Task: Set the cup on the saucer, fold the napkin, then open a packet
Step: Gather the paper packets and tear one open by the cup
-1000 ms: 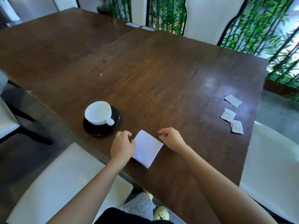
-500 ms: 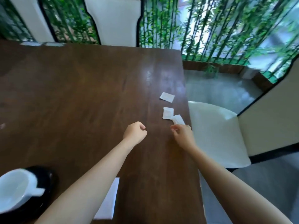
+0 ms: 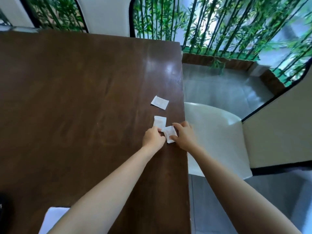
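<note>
Three small white packets lie near the right edge of the dark wooden table [image 3: 76, 98]. My right hand [image 3: 184, 136] pinches the nearest packet [image 3: 169, 132] at its right side, and my left hand [image 3: 152, 137] pinches its left corner. A second packet [image 3: 159, 122] lies just beyond, partly under my left fingers. The third packet [image 3: 159, 102] lies farther away. The folded white napkin [image 3: 52, 218] shows at the bottom left, partly behind my left forearm. Of the black saucer [image 3: 2, 206] only a dark sliver at the left edge shows; the cup is out of view.
A white chair seat [image 3: 217, 137] stands just past the table's right edge. Another white chair back [image 3: 104, 14] stands at the far side. Green bamboo stems [image 3: 211, 22] fill the background, with a grey floor below.
The view swung right, away from the cup and saucer. Both hands left the folded napkin, reached to the packets, and now pinch the nearest one.
</note>
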Demonstrator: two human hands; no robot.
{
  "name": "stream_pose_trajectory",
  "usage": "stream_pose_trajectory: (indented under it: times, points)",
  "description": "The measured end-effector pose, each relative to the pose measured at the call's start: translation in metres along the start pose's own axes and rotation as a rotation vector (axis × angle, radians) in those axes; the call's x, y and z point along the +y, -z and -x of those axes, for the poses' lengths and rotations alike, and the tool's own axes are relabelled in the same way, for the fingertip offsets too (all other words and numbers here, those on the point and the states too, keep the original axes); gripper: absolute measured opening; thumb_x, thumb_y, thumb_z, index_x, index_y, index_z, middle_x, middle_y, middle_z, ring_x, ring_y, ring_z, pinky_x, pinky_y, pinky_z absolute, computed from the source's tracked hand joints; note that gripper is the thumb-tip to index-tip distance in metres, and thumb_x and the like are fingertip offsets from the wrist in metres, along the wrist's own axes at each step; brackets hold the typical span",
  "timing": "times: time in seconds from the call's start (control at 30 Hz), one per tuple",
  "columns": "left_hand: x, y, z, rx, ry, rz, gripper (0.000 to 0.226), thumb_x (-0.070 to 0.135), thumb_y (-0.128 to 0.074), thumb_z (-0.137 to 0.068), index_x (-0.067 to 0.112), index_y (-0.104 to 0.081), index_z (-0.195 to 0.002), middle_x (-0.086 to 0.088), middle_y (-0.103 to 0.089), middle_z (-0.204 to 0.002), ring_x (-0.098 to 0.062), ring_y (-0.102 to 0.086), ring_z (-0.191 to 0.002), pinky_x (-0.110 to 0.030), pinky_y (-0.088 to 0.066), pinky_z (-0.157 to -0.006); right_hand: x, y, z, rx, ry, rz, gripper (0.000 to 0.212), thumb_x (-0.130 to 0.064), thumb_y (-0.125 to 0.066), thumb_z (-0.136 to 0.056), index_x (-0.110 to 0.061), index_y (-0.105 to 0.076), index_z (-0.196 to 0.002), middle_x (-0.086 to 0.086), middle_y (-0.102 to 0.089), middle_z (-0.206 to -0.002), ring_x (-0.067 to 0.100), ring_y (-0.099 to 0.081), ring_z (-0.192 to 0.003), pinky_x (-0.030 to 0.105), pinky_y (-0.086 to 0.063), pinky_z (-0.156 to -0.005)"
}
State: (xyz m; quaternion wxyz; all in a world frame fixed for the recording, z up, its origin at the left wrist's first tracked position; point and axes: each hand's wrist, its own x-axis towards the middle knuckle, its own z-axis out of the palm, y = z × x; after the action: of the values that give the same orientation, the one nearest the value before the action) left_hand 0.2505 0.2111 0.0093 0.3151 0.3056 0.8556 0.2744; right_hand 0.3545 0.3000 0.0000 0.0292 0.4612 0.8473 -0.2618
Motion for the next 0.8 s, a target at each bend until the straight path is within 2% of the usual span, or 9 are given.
stream_pose_trajectory:
  times: [0.23,0.37,0.43,0.53,0.6,0.7,0.8]
  points:
    - [0.009,-0.018,-0.005,0.104,0.034,-0.019,0.033,0.02,-0.056,-0.09,0.015,-0.051,-0.123,-0.007,-0.051,-0.125,-0.023,-0.057,-0.104,-0.029,-0.046,-0.083,0.01,-0.011,-0.011,-0.02,0.107,-0.075,0.038,-0.028,-0.065,-0.082,-0.022,-0.052,-0.117,0.007,-0.045,-0.125,0.028,-0.041,-0.116,0.038,-0.04,-0.096]
    - [0.012,-0.023,-0.007,0.145,0.038,0.011,0.026,0.016,-0.056,-0.089,0.014,-0.055,-0.115,-0.007,-0.055,-0.118,-0.015,-0.052,-0.094,-0.023,-0.039,-0.075,0.012,-0.013,-0.005,0.042,0.142,-0.188,0.027,-0.027,-0.062,-0.083,-0.016,-0.052,-0.106,0.005,-0.053,-0.11,0.023,-0.05,-0.102,0.038,-0.046,-0.087]
    - [0.011,-0.026,-0.004,0.164,0.031,0.035,0.021,0.015,-0.058,-0.088,0.015,-0.056,-0.109,-0.006,-0.054,-0.114,-0.011,-0.049,-0.089,-0.022,-0.039,-0.074,0.012,-0.014,0.0,0.057,0.136,-0.297,0.025,-0.024,-0.063,-0.082,-0.014,-0.052,-0.103,0.001,-0.056,-0.101,0.02,-0.054,-0.093,0.032,-0.047,-0.077]
    - [0.008,-0.028,0.001,0.205,0.013,0.075,0.012,0.017,-0.06,-0.088,0.017,-0.056,-0.1,-0.003,-0.052,-0.11,-0.01,-0.05,-0.086,-0.017,-0.039,-0.07,0.013,-0.008,0.003,-0.054,0.113,-0.486,0.026,-0.027,-0.06,-0.086,-0.019,-0.053,-0.109,-0.012,-0.056,-0.092,0.007,-0.055,-0.084,0.015,-0.04,-0.064]
    - [0.005,-0.025,0.004,0.198,-0.003,0.122,0.008,0.019,-0.06,-0.088,0.021,-0.054,-0.093,0.003,-0.055,-0.106,-0.007,-0.052,-0.089,-0.01,-0.039,-0.064,0.013,0.001,0.0,-0.174,0.125,-0.568,0.018,-0.029,-0.057,-0.089,-0.022,-0.059,-0.106,-0.016,-0.059,-0.087,0.002,-0.057,-0.08,0.012,-0.04,-0.062]
    - [0.007,-0.011,0.004,0.195,-0.046,0.175,0.009,0.019,-0.061,-0.088,0.024,-0.054,-0.089,0.006,-0.058,-0.1,-0.007,-0.056,-0.089,-0.007,-0.04,-0.058,0.009,0.015,-0.011,-0.257,0.118,-0.635,0.015,-0.022,-0.054,-0.091,-0.017,-0.066,-0.099,-0.008,-0.065,-0.083,0.005,-0.063,-0.075,0.016,-0.05,-0.059]
    - [0.014,0.006,-0.008,0.298,-0.092,0.172,0.01,0.016,-0.061,-0.087,0.023,-0.057,-0.094,0.006,-0.059,-0.099,-0.004,-0.056,-0.081,-0.004,-0.043,-0.055,-0.006,0.024,-0.029,-0.229,0.078,-0.702,0.005,-0.019,-0.059,-0.089,-0.016,-0.063,-0.09,-0.001,-0.067,-0.084,0.008,-0.068,-0.07,0.019,-0.057,-0.056]
